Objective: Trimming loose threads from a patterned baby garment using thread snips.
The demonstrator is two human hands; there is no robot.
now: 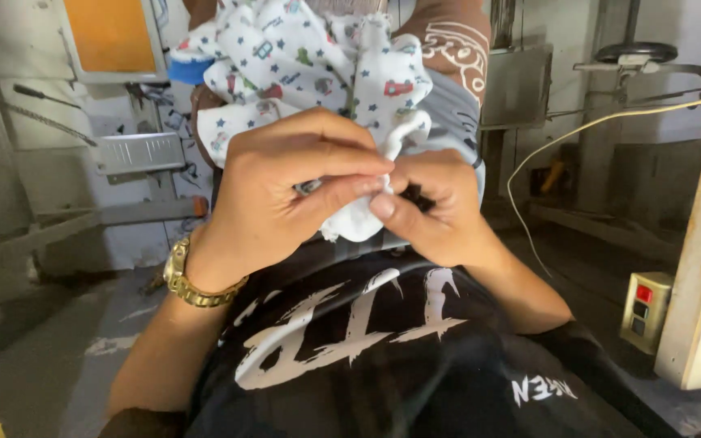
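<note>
Head view, looking down at lap. Both hands meet at centre frame over a white printed cloth (318, 61) patterned with small stars and vehicles.

Left hand (285, 191): centre-left, fingers curled, thumb and forefinger pinched onto a white edge of the cloth; a small dark metal item (308, 187) shows between its fingers, kind not resolvable. Gold wristwatch (188, 284) on that wrist, lower left of centre.

Right hand (432, 207): just right of centre, fingers clenched onto the same white edge, thumb tip touching the left hand's fingertips. Something dark sits in its curled fingers; cannot tell what.

Cloth position: bulk bunched above and behind both hands, upper centre of frame, draped over the knees; its lower white fold (354, 223) hangs directly between and beneath the two hands.

Surroundings: black shirt with white lettering (350, 332) at bottom centre; switch box with red button (644, 311) at lower right; pale cord (578, 130) arcing at right.
</note>
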